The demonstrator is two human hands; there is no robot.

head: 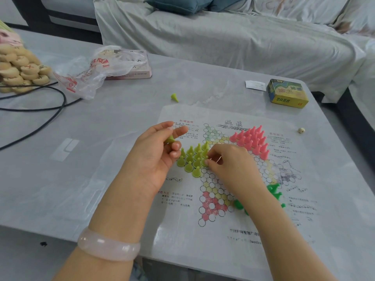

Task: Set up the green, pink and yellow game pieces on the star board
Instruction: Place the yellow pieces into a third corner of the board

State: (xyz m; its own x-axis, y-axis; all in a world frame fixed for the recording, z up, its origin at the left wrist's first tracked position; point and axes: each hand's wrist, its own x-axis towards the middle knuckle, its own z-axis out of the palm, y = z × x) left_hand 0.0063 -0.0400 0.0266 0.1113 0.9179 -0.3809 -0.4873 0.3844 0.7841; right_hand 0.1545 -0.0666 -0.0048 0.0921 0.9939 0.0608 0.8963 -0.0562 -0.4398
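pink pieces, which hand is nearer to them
Right. The right hand lies just below-left of the pink pieces, beside their lower edge. The left hand is farther left, beyond the yellow pieces.

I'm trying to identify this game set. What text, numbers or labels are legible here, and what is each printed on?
"45": in red on the front face of the yellow and green cardboard box; its other characters are too blurred to read.
Paper star board: red and black Chinese headings and paragraphs, too small and blurred to read.
Clear plastic bag: red print, crumpled, unreadable.
Round wooden game discs: red and black marks, unreadable.
White paper slip: print too small.
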